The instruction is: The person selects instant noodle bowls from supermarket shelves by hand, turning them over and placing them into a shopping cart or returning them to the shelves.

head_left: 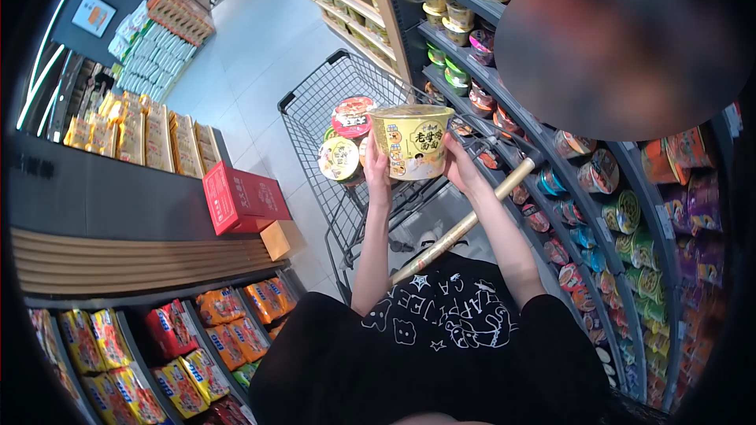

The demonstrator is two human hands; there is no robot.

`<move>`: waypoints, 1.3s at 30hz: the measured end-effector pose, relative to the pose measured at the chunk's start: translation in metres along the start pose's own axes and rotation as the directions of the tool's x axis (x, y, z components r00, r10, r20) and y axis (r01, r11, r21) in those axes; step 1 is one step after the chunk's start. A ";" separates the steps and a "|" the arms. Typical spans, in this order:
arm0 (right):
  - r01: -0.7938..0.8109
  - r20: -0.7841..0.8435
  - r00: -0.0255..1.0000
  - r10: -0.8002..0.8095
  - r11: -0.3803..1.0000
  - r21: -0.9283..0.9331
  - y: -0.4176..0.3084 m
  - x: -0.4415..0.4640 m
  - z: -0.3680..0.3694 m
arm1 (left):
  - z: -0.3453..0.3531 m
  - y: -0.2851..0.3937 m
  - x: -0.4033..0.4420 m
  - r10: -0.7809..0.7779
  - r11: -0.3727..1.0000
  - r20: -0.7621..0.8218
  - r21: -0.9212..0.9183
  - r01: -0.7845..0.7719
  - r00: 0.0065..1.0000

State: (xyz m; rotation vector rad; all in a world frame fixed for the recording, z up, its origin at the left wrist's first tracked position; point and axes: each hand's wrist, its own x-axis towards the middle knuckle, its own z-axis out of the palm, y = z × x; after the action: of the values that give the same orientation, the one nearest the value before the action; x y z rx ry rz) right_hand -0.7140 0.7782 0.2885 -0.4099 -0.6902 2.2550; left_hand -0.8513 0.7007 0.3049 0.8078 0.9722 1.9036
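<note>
So, yellow noodle tub, both hands on it, right over the cart

OK, grip first: it's a two-hander. The left hand (376,167) presses on one side of the yellow tub (419,144) and the right hand (454,159) on the other, so the tub is squeezed between them. Can't really tell where all the fingertips end up, since the tub hides some of them. The tub is pretty much upright, lid on top, with the printed side facing the wearer.

Just beside the left hand there are two more tubs in the black wire cart (319,181): a red-lidded tub (354,114) and, next to it, a pale-lidded tub (340,159) with some green round the edge. A gold-coloured bar (465,228) runs diagonally in front of the wearer's black shirt (441,346), which has white doodles and letters on it, and the right forearm crosses that bar.

Further out, the curved shelves (587,216) on the right are packed with tubs and cups. Over on the left of the cart there's a red box (244,201) with a small orange box (281,240) by it, then a lower rack (138,323) of bagged packs in yellow, red and orange. Top right is just a blurred patch, so no clue there.
</note>
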 end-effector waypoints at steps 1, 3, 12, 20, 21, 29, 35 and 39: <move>0.011 -0.009 1.000 -0.010 1.000 0.006 -0.001 0.000 -0.001 | 0.001 -0.001 0.000 -0.010 1.000 0.012 0.002 0.010 1.000; 0.000 -0.012 1.000 0.000 0.999 0.039 -0.001 0.000 -0.002 | 0.004 -0.004 -0.001 0.041 0.986 0.016 0.163 -0.043 0.999; 0.061 -0.104 0.993 -0.060 0.998 0.013 -0.001 0.000 -0.005 | 0.007 -0.017 -0.004 0.000 0.974 -0.032 0.225 0.008 0.999; 0.061 -0.109 0.993 -0.048 0.990 0.125 -0.006 0.003 0.000 | 0.023 -0.009 -0.009 0.011 0.975 0.066 0.221 -0.026 0.998; 0.061 -0.103 0.994 -0.046 0.986 0.152 -0.007 0.003 -0.001 | 0.023 -0.010 -0.009 0.000 0.978 0.061 0.208 -0.013 0.998; 0.045 -0.085 0.996 -0.036 0.993 0.105 -0.007 0.005 -0.001 | 0.020 -0.013 -0.006 0.023 0.957 0.058 0.288 -0.039 0.998; 0.058 -0.084 0.995 -0.049 0.992 0.115 -0.007 0.004 0.001 | 0.020 -0.011 -0.007 0.021 0.949 0.053 0.314 -0.036 0.998; 0.053 -0.079 0.996 -0.044 0.992 0.114 -0.007 0.004 0.001 | 0.022 -0.008 -0.009 0.012 0.951 0.041 0.309 -0.024 0.999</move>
State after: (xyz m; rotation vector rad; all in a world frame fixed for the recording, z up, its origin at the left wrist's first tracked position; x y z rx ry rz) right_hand -0.7135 0.7849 0.2924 -0.4158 -0.5215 2.2089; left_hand -0.8259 0.7026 0.3073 1.0331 1.2635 1.7663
